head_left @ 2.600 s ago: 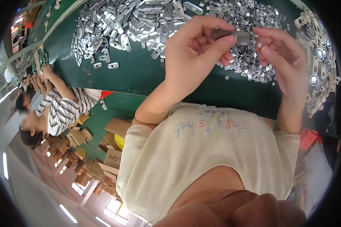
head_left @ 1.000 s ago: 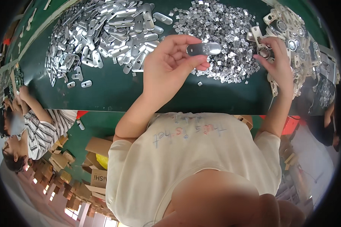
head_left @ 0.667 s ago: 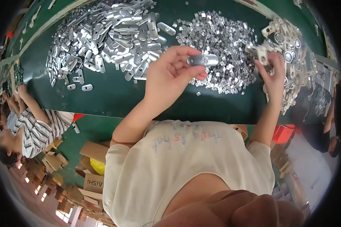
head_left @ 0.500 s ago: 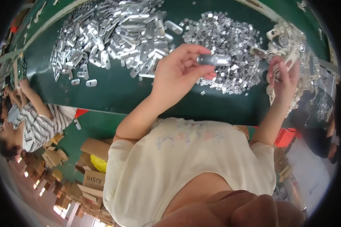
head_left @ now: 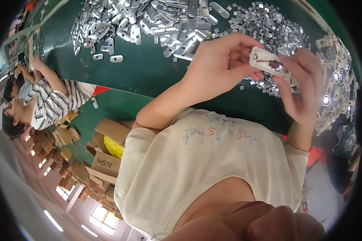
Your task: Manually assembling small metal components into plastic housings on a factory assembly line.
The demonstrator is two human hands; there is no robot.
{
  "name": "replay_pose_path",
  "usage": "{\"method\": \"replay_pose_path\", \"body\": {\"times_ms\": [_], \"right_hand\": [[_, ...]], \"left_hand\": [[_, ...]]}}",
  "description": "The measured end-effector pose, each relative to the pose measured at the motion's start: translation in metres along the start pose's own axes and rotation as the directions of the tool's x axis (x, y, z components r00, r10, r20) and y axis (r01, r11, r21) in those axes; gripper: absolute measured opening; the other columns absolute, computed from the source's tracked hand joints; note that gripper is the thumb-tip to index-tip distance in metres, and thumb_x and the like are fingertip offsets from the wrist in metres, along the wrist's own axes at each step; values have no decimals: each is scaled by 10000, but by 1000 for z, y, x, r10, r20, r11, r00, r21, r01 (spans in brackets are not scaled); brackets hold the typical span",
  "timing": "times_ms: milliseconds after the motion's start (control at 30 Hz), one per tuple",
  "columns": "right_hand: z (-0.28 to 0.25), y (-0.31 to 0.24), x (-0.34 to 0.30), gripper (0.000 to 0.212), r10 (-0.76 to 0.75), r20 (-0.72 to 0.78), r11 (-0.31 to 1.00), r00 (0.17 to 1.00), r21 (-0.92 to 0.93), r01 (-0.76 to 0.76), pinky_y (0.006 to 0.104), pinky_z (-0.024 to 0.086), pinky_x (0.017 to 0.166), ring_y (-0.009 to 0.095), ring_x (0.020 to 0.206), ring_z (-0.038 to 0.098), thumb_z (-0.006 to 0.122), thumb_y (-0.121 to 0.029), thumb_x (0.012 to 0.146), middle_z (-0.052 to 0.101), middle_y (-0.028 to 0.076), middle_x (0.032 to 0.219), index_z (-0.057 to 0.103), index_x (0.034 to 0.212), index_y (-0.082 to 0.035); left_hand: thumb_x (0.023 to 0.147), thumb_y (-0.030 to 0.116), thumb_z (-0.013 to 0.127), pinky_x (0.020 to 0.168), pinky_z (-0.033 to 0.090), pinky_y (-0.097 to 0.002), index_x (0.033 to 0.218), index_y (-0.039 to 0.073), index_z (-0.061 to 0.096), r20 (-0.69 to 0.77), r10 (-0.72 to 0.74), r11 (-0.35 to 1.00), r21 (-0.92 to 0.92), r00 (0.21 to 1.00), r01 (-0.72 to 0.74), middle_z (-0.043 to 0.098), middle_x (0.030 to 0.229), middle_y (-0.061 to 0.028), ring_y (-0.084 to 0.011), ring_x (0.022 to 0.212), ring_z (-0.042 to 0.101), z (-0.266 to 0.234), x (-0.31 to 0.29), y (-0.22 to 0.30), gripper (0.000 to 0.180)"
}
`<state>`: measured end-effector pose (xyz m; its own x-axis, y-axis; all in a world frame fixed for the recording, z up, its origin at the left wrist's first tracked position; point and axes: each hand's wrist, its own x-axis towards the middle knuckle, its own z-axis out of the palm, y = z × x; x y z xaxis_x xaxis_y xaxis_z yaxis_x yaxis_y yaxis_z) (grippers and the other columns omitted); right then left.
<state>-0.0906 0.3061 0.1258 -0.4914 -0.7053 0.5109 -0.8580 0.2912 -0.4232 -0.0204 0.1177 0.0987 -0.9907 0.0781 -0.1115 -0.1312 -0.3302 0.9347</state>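
Above the green table, a small white oblong housing (head_left: 258,55) lies between my two hands, its open face showing a red wire and a dark part. The fingers of my left hand (head_left: 215,62) are curled at its left end. My right hand (head_left: 307,82) closes thumb and fingers around its right end. Whether a metal cover plate is still in the left hand, behind the housing, I cannot make out. Just beyond the hands lies a heap of small shiny metal pieces (head_left: 265,22). Right of my right hand are piled white housings (head_left: 337,80) with round shiny parts.
Silver oblong metal plates (head_left: 161,24) lie in a large heap at the far left on the green table (head_left: 145,72). A person in a striped top (head_left: 54,96) works farther left. Cardboard boxes (head_left: 106,160) stand on the floor below, one holding yellow plastic.
My right hand has come left from the white pile to my left hand. The white housing is now between them; the metal plate seen in my left hand is out of sight. The view has shifted.
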Motion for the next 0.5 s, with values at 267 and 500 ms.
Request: {"method": "replay_pose_path", "body": {"times_ms": [267, 500], "right_hand": [[-1, -3, 0, 392, 0, 55, 1000, 998, -16, 1, 359, 433, 706, 282, 831, 535, 734, -54, 588, 530, 111, 915, 616, 956, 12], [4, -7, -7, 386, -28, 30, 999, 999, -38, 29, 332, 441, 708, 255, 829, 537, 739, -32, 607, 533, 113, 913, 602, 966, 10]], "left_hand": [[792, -89, 591, 708, 543, -273, 1095, -69, 505, 58, -8, 999, 44, 998, 5, 612, 972, -145, -188, 835, 632, 0, -2, 6, 316], [825, -42, 581, 661, 525, -230, 1052, -41, 518, 24, 192, 930, 315, 981, -190, 625, 906, -106, -135, 767, 633, 5, -1, -5, 235]]}}
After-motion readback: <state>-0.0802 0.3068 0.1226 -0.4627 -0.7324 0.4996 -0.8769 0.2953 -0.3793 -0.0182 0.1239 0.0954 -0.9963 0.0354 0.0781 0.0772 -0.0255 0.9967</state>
